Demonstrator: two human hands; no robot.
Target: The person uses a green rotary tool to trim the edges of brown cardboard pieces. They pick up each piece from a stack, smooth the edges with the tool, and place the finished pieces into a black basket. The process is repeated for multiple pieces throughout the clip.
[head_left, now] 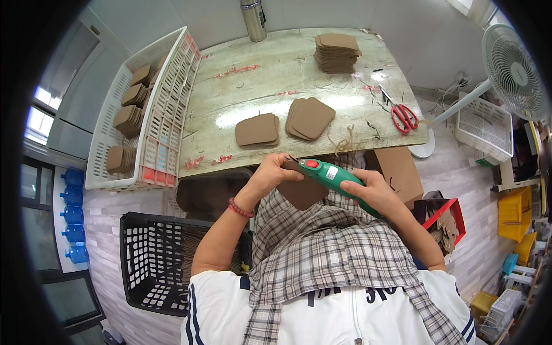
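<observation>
My left hand [275,177] pinches a brown flat piece with rounded corners [301,194] by its upper edge, over my lap. My right hand [374,191] is wrapped round a green hand-held electric tool with a red button [336,179]. The tool's head meets the piece's upper edge beside my left fingertips; its exact tip is too small to make out. Just beyond my hands, on the table [264,86], lie a small pile of brown pieces [256,129] and a fanned pile of them [310,118].
A tall stack of brown pieces [336,53], red-handled scissors [405,118] and a steel flask [253,22] stand or lie on the table. At left are a white crate [155,138] and a black crate [150,261]. A red-rimmed bin [459,221] and a fan [512,72] stand right.
</observation>
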